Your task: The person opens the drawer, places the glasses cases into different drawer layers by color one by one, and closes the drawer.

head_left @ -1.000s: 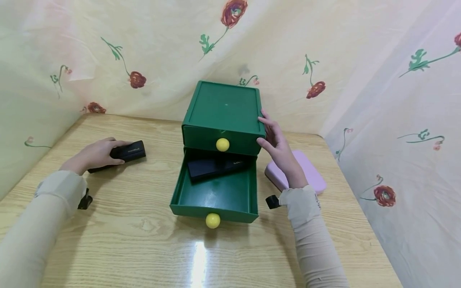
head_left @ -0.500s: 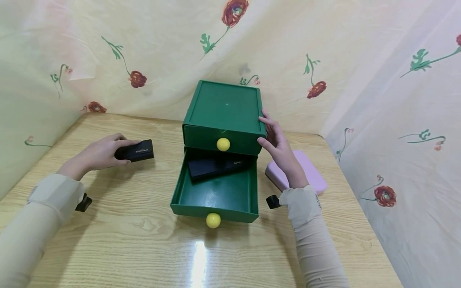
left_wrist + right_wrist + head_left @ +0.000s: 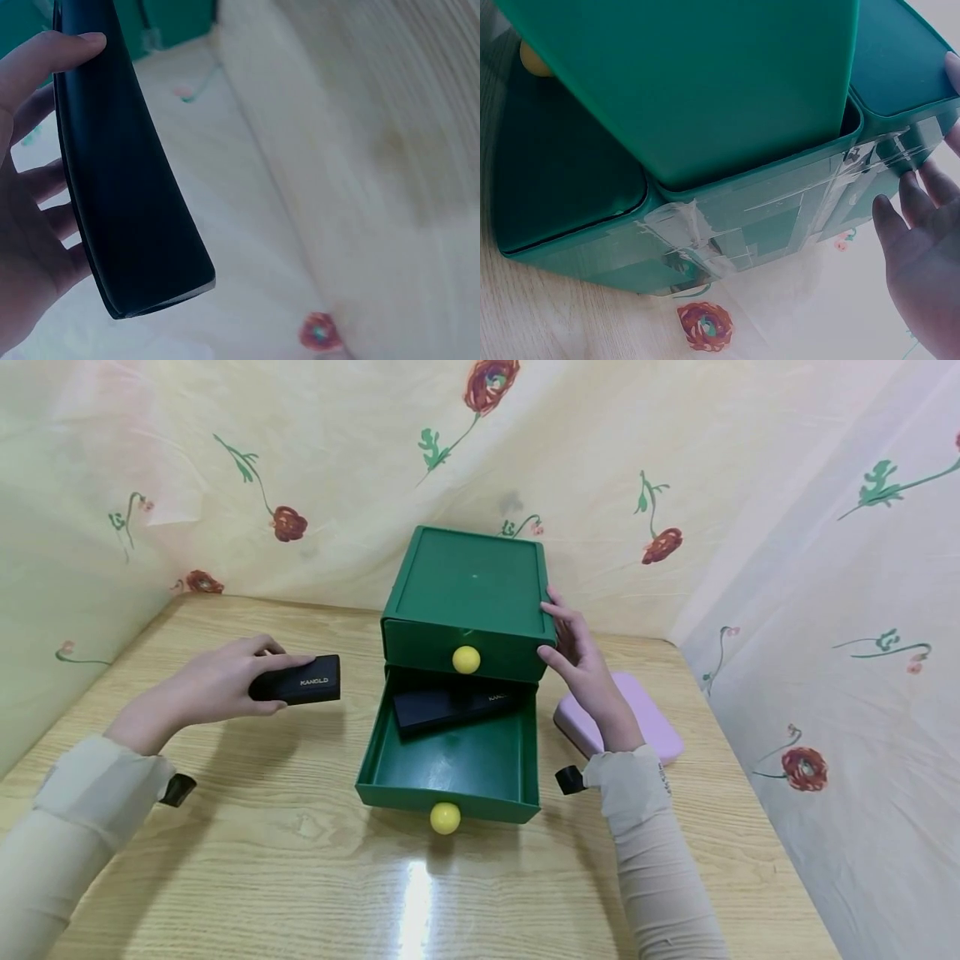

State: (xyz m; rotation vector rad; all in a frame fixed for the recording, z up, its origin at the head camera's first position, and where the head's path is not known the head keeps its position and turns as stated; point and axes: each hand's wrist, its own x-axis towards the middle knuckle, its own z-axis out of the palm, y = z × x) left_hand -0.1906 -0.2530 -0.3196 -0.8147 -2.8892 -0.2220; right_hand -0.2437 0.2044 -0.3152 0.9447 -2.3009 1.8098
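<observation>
My left hand [image 3: 228, 687] grips a black glasses case [image 3: 303, 681] with gold "KANOLD" lettering, held above the table left of a green drawer cabinet [image 3: 472, 581]. In the left wrist view the thumb lies across the glasses case [image 3: 131, 172], with fingers behind it. The cabinet's middle drawer [image 3: 450, 768] is pulled out by its yellow knob side, and a second black glasses case [image 3: 442, 708] lies slanted at its back, partly under the top tier. My right hand [image 3: 581, 664] rests against the cabinet's upper right side, fingers spread; the right wrist view shows the cabinet's taped side [image 3: 757, 225].
A lilac case [image 3: 645, 718] lies on the table right of the cabinet, partly behind the right wrist. Floral cloth [image 3: 337, 485] hangs behind and at both sides. The wooden table [image 3: 300, 877] stretches out in front of the drawer.
My left hand has lifted the glasses case off the table and carried it right, toward the cabinet. The right hand and the drawer have stayed put.
</observation>
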